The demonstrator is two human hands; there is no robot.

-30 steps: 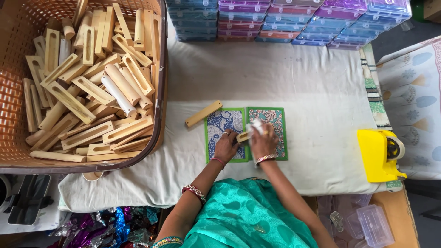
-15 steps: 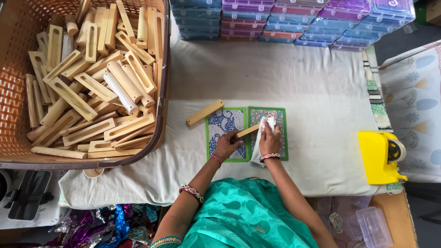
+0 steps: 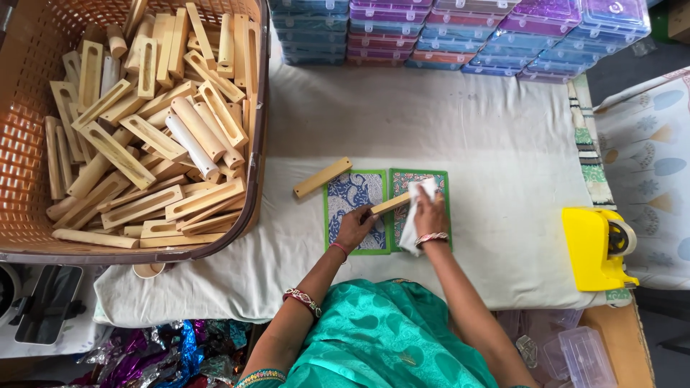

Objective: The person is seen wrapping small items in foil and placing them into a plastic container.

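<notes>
Hands work together: left hand pinches a slim pale wooden stick by its lower end; right hand presses a soft white cloth against it. Stick looks light, stiff, smooth; best gripped at its ends.

From my feed: wearer is in a teal-green garment with a faint woven motif, draped loosely, filling the 6 o'clock edge. Left hand has a thin red thread at the wrist; a beaded red-and-gold bangle sits further up that forearm, toward 7 o'clock. Right hand carries a pink-and-white beaded bracelet at the wrist. Forearms bare, no sleeves visible. Patterned trim shows at the bottom edge.
</notes>
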